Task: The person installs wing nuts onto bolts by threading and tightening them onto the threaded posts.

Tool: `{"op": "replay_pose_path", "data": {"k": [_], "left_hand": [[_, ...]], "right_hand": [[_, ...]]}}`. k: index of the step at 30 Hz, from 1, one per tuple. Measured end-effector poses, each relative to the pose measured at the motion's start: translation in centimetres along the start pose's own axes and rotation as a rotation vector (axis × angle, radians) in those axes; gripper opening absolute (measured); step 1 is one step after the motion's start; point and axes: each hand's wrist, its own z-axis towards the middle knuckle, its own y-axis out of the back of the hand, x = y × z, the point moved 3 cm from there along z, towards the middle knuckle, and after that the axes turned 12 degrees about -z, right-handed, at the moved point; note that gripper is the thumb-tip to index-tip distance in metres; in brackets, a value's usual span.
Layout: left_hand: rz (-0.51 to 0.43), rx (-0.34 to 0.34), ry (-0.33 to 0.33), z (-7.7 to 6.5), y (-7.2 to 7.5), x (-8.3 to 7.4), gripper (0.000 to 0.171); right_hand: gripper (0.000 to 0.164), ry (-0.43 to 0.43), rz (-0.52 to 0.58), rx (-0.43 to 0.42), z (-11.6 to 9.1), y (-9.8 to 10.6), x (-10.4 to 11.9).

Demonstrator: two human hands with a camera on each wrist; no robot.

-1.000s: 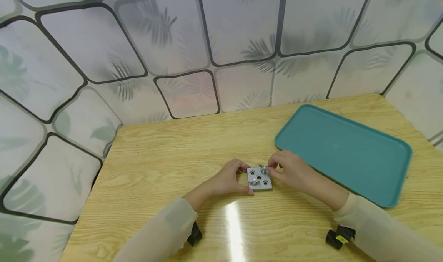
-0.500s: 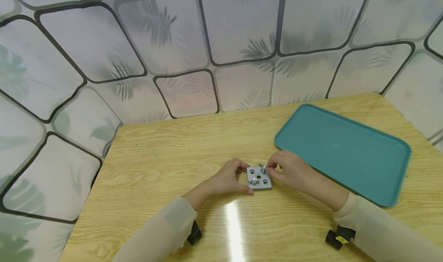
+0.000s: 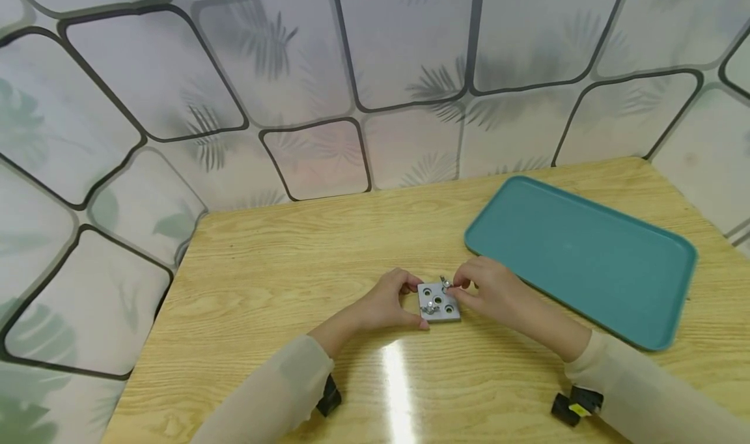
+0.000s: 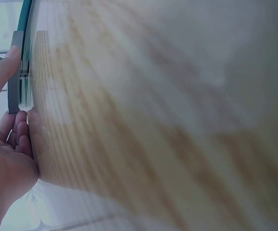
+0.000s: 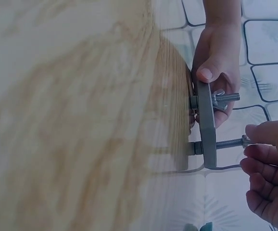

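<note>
A square grey metal plate [image 3: 441,315] with several holes lies at mid-table. My left hand [image 3: 381,304] holds it by its left side, thumb at the front corner and fingers at the back. Two threaded bolts stand up through the plate, their heads underneath in the right wrist view. One wing nut [image 5: 219,99] sits low, close to the plate, on the bolt nearer my left hand. My right hand [image 3: 493,291] pinches another wing nut [image 5: 245,141] between thumb and index finger, at the top of the far-right bolt [image 5: 228,143]. Its other fingers are curled loosely.
A teal tray [image 3: 586,255] lies at the right rear, just beyond my right forearm. The wooden table [image 3: 305,255] meets a patterned curtain [image 3: 410,47] behind it. Black wrist devices show under both sleeves, and light glares off the table in front.
The right thumb and index finger have shifted slightly leftward over the bolt, and the wing nut has turned. My left hand and the plate stay where they were.
</note>
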Motion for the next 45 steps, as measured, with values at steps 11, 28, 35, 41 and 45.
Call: {"op": "replay_pose_path", "data": {"k": [11, 28, 35, 41, 45], "left_hand": [[-0.003, 0.008, -0.002, 0.0, 0.0, 0.1, 0.065], [-0.001, 0.017, -0.002, 0.2, 0.0, 0.4, 0.064], [0.004, 0.012, 0.011, 0.1, 0.0, 0.4, 0.065], [-0.003, 0.010, 0.013, 0.1, 0.0, 0.3, 0.064], [-0.006, 0.010, 0.013, 0.1, 0.0, 0.4, 0.064]], "right_hand": [[0.014, -0.079, -0.011, 0.048, 0.1, 0.0, 0.2], [0.010, -0.108, 0.025, 0.144, 1.0, -0.8, 0.4], [0.009, -0.271, 0.052, 0.156, 1.1, -0.9, 0.9], [0.015, -0.389, 0.139, 0.181, 1.1, -0.9, 1.2], [0.024, -0.420, 0.191, 0.220, 1.1, -0.9, 1.2]]}}
